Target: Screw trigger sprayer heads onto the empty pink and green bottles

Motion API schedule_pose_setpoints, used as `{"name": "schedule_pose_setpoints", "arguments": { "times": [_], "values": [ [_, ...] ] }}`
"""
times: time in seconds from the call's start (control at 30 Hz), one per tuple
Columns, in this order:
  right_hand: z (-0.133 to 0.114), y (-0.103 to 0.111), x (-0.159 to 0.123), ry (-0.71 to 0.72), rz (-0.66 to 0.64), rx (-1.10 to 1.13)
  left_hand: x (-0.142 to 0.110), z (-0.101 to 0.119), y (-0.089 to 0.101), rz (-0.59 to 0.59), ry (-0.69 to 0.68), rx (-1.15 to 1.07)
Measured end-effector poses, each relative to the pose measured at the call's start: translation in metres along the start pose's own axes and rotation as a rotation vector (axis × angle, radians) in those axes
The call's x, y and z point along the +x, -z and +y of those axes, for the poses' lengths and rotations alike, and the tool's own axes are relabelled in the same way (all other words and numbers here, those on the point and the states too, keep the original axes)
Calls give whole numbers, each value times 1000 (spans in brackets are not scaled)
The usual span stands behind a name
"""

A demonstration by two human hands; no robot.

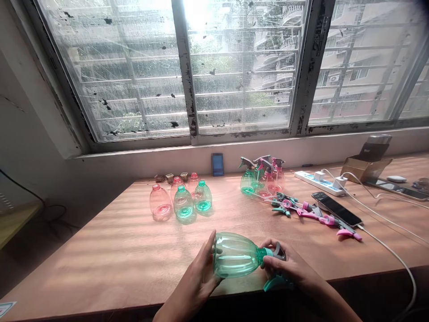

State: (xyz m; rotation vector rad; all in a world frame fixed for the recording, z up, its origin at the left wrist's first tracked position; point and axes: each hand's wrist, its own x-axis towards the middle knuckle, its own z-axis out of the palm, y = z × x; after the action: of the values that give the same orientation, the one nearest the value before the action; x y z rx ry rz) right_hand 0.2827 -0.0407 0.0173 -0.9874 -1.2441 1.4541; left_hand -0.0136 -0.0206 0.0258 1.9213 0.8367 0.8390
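A clear green spray bottle point(237, 255) lies sideways in the air above the table's front edge. My left hand point(203, 267) is closed around its base, with some fingers hidden behind it. At the neck, my right hand point(284, 259) grips a grey and teal trigger spray head point(277, 281), which sits against the bottle's mouth; whether it is screwed tight I cannot tell. Loose spray heads point(301, 211) in pink, teal and grey lie beyond my right hand. Headless bottles stand at the back left, pink ones point(160, 201) and green ones point(183, 203).
Bottles with spray heads point(248, 181) stand together near the wall. To the right are a phone point(337, 208) with a white cable, a power strip point(318, 182) and a cardboard box point(363, 167). A small blue device point(217, 164) leans on the wall under the window.
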Motion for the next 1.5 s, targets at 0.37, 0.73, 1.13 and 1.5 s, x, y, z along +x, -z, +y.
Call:
{"name": "schedule_pose_setpoints", "arguments": {
  "times": [0.37,0.73,1.13,1.5],
  "values": [
    [-1,3,-2,11,-51,0,0,15,1,12,48,13],
    [3,4,1,30,-46,-2,1,4,-1,-14,46,8],
    [4,3,2,36,-41,-5,-1,19,-2,15,8,88],
    [3,3,1,12,-42,7,-3,18,0,24,29,117]
  ]
}}
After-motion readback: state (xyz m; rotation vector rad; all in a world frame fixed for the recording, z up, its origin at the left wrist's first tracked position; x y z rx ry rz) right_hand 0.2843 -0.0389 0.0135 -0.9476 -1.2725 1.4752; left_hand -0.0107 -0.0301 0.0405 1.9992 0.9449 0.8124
